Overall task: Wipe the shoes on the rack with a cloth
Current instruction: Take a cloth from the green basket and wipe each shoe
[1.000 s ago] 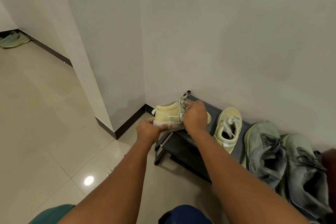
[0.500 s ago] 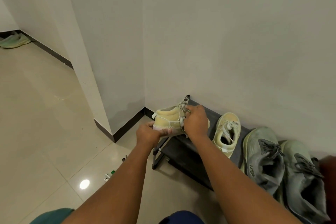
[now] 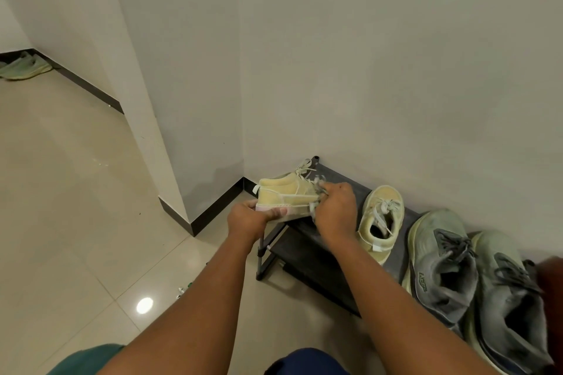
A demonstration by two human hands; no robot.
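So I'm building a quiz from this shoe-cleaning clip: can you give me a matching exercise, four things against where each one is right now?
Things:
1. yellow shoe with its side turned up
2. second yellow shoe
3. cloth
4. grey shoes

Places:
A. side by side at the rack's right end
B. standing alone on the rack's top shelf
C. bunched in the right hand
D. held by the sole in the left hand

Pairs: 1-D, 2-B, 3-C, 4-A

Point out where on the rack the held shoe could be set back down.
The bare dark shelf between the rack's left end and the yellow shoe, under the hands and held shoe. Rightward it is crowded: grey shoes sit packed side by side.
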